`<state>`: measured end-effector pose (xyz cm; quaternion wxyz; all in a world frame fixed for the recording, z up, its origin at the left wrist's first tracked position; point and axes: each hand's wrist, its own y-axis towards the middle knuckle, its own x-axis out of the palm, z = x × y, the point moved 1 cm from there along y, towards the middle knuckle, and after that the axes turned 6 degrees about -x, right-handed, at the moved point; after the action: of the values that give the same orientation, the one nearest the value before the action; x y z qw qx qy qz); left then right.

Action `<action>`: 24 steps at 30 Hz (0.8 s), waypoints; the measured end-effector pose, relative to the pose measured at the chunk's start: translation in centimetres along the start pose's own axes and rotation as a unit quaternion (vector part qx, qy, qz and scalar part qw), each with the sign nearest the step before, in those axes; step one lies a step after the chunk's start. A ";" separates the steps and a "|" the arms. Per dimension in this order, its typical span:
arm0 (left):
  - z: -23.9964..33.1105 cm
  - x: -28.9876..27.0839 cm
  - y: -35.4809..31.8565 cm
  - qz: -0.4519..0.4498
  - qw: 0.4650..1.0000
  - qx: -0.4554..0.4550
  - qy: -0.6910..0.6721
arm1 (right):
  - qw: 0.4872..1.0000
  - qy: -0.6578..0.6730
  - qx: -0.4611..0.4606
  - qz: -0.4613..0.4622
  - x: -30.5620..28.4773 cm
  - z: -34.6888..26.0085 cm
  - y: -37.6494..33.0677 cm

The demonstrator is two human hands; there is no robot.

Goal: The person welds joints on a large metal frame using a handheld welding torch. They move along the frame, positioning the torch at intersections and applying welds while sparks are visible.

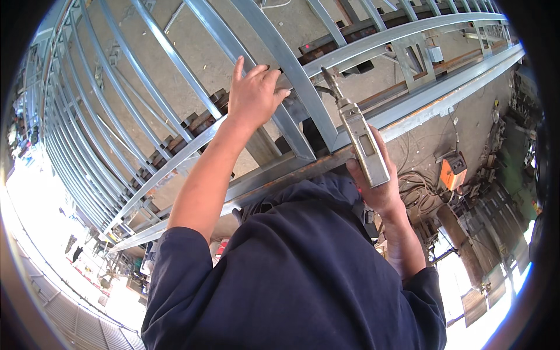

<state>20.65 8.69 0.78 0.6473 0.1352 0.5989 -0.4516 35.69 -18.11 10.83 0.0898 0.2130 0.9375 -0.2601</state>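
Note:
My right hand [382,184] is wrapped around a boxy grey handheld laser welding gun [364,143]. Its narrow nozzle points up and away, over the long rail [402,32] of a metal frame. A thin dark tube runs in beside the nozzle. My left hand [254,96], fingers apart and nothing in its grasp, is at a square metal bar [224,35] of the frame. Whether its fingertips press on the bar I cannot tell. Just right of that hand, a wider flat bar [286,58] slants down to the near rail [286,169].
Many parallel bars [116,76] curve away to the left. A rusty beam [204,122] runs beneath them. On the floor at right are an orange box-shaped machine [453,171] and coiled cables [423,189]. The frame's near rail lies close against my body.

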 end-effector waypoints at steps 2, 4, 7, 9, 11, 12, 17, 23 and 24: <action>-0.3 0.6 0.4 0.024 1.000 -0.001 -0.008 | 1.000 -0.001 0.006 0.000 0.1 0.0 0.0; -1.0 1.3 0.4 0.075 0.997 0.008 -0.005 | 1.000 0.003 0.018 -0.002 0.2 -0.3 0.0; -1.4 1.3 0.1 0.082 0.996 -0.026 -0.022 | 1.000 -0.009 0.017 -0.006 0.2 -0.5 -0.1; -1.4 1.4 0.2 0.078 0.995 -0.037 -0.058 | 1.000 -0.017 0.011 -0.011 0.3 -0.6 -0.1; -1.4 1.4 0.1 0.073 0.993 -0.046 -0.082 | 1.000 -0.021 0.007 -0.022 0.4 -0.7 0.1; -1.4 1.5 0.0 0.070 0.993 -0.050 -0.087 | 0.999 -0.022 0.007 -0.030 0.6 -0.8 0.1; -1.1 1.2 -0.3 0.098 0.989 -0.083 -0.070 | 0.997 -0.033 0.029 -0.057 1.4 -2.0 0.8; -0.6 3.2 -0.9 0.176 0.955 -0.197 -0.136 | 0.997 -0.041 -0.007 -0.058 2.2 -1.9 1.4; -0.5 3.5 -0.9 0.177 0.950 -0.215 -0.144 | 0.998 -0.035 -0.007 -0.058 2.4 -2.0 1.5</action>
<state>19.20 7.00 -2.17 0.8097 0.0302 0.5491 -0.2051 34.09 -15.07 11.15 0.1086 0.1482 0.9464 -0.2657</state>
